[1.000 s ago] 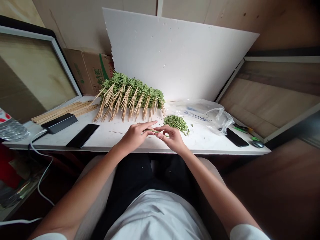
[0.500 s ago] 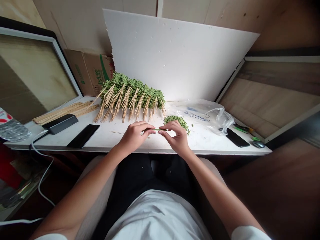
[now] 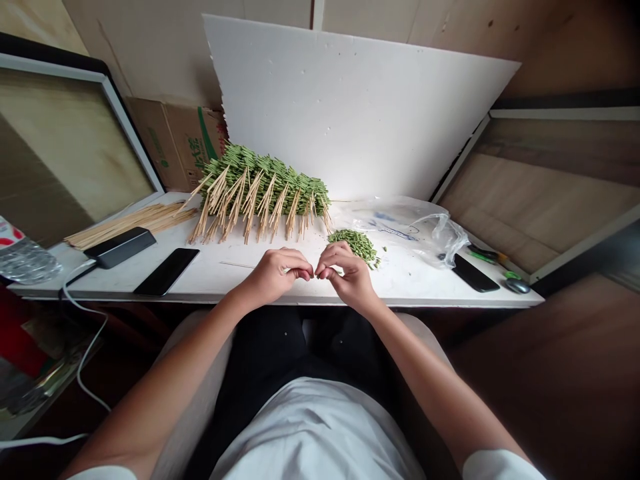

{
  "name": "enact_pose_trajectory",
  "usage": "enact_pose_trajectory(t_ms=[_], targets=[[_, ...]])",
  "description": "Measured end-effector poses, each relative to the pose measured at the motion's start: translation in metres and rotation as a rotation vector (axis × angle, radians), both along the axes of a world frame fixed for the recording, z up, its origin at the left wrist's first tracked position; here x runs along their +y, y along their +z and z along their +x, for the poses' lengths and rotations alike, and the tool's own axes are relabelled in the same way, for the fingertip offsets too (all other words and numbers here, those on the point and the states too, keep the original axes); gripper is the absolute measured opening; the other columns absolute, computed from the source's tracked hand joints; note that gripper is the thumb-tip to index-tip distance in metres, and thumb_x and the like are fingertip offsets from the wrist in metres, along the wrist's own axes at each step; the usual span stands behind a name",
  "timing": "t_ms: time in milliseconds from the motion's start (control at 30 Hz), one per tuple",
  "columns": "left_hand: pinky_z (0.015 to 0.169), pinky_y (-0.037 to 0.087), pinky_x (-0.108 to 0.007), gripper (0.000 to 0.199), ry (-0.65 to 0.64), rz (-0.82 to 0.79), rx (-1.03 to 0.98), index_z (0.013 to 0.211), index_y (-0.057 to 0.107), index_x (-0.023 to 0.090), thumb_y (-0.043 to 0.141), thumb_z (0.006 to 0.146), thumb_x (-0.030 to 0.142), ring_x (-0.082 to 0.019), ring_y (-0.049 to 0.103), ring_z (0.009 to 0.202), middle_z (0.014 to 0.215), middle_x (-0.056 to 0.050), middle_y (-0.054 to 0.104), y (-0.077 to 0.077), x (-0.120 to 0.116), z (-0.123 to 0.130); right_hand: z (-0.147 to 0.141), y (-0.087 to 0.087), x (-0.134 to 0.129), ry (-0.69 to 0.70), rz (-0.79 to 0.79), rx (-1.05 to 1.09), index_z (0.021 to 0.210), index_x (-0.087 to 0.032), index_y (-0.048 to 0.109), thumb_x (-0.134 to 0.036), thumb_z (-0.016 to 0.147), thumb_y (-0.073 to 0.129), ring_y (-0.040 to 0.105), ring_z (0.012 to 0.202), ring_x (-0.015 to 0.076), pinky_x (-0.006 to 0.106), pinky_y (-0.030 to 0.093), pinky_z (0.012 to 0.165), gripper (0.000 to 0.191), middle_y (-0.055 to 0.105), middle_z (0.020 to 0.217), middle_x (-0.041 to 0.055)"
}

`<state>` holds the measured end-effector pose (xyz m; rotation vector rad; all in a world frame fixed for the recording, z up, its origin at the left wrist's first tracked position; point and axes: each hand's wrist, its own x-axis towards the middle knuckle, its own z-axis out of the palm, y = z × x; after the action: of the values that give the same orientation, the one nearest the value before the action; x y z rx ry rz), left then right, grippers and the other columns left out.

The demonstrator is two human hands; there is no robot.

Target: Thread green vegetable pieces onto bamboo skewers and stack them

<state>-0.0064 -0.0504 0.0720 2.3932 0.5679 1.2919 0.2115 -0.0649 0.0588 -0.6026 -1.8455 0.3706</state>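
My left hand (image 3: 277, 275) and my right hand (image 3: 346, 270) meet fingertip to fingertip just above the front of the white table (image 3: 385, 290). Both are closed in a pinch. Tiny green ends of a green bean piece (image 3: 319, 277) peek out at the fingertips; the fingers cover most of it, and I cannot tell whether it is whole or broken. Just behind my right hand lies a small heap of cut green bean pieces (image 3: 357, 245). Farther back is a large stack of green beans threaded on skewers (image 3: 270, 177), bare stick ends pointing toward me.
Loose bamboo skewers (image 3: 130, 223) lie at the left, near a black box (image 3: 121, 247) and a phone (image 3: 167, 271). A single stick (image 3: 235, 265) rests left of my hands. To the right are a clear plastic bag (image 3: 425, 230), a dark phone (image 3: 475, 273) and a mouse (image 3: 517, 285).
My fingertips have come closer together and dipped slightly. The green bean piece that showed stretched between them is now mostly hidden by the fingers.
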Motion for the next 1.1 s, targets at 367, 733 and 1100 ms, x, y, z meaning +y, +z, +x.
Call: enact_pose_trajectory(t_ms=[367,733,1100], targets=[[0.084,0.059,-0.032,0.021,0.232,-0.067,0.063,0.104,0.082,0.016,0.06,0.103,0.018,-0.021,0.074,0.091,0.1,-0.009,0.078,-0.014,0.023,-0.011,0.044,-0.073,0.063,-0.646,-0.352,-0.371,0.09,-0.024,0.088,-0.04,0.093,0.078,0.059,0.108,0.0356,0.046,0.046,0.095,0.019,0.079,0.095,0.0113],[0.085,0.06,-0.035,0.015,0.25,-0.052,0.032,0.107,0.083,0.019,0.071,0.099,0.022,-0.022,0.073,0.092,0.102,-0.009,0.076,-0.022,0.027,-0.009,0.049,-0.049,0.056,-0.404,-0.44,-0.215,0.089,-0.02,0.084,-0.067,0.109,0.034,0.071,0.111,0.0324,0.048,0.048,0.106,0.071,0.083,0.102,0.0121],[0.079,0.061,-0.03,0.021,0.221,0.063,-0.059,0.112,0.08,0.019,0.079,0.095,0.031,-0.02,0.075,0.087,0.099,-0.008,0.078,-0.012,0.009,0.002,0.01,-0.005,0.013,-0.043,-0.391,0.051,0.1,-0.024,0.084,-0.057,0.091,0.079,0.077,0.096,0.0248,0.036,0.058,0.077,0.035,0.083,0.103,0.0081]])
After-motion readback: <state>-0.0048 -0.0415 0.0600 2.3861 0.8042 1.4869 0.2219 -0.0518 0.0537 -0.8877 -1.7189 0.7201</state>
